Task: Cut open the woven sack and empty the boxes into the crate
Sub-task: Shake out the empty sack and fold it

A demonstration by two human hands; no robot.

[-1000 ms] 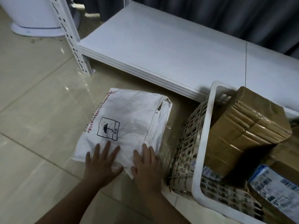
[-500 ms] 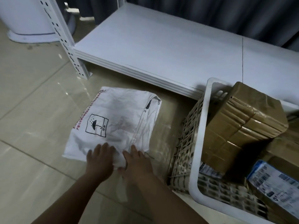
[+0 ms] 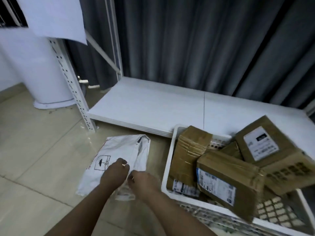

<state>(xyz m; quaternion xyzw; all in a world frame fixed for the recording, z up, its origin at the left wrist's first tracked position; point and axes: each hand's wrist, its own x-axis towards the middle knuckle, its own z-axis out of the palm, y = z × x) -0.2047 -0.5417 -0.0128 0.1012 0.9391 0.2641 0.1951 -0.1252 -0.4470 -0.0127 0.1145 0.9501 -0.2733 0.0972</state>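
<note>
The white woven sack (image 3: 119, 150) lies folded flat on the tiled floor, an umbrella mark printed on it. My left hand (image 3: 114, 172) is over its near half, fingers bent, tips touching the cloth. My right hand (image 3: 143, 183) hovers at the sack's near right edge with fingers curled inward; whether it pinches the cloth is hidden. To the right stands the white plastic crate (image 3: 167, 167), holding several taped brown cardboard boxes (image 3: 226, 178), some with white shipping labels and one tilted over the far right rim.
A low white shelf board (image 3: 153, 106) runs behind the sack and crate, with a perforated white upright (image 3: 73, 86) at its left corner. Grey curtains (image 3: 187, 40) hang behind. A white round base (image 3: 47, 70) stands at far left.
The camera has tilted up and pulled back. Both hands, earlier pressed flat on the sack's near edge, now have bent fingers and sit closer together. The sack looks narrower.
</note>
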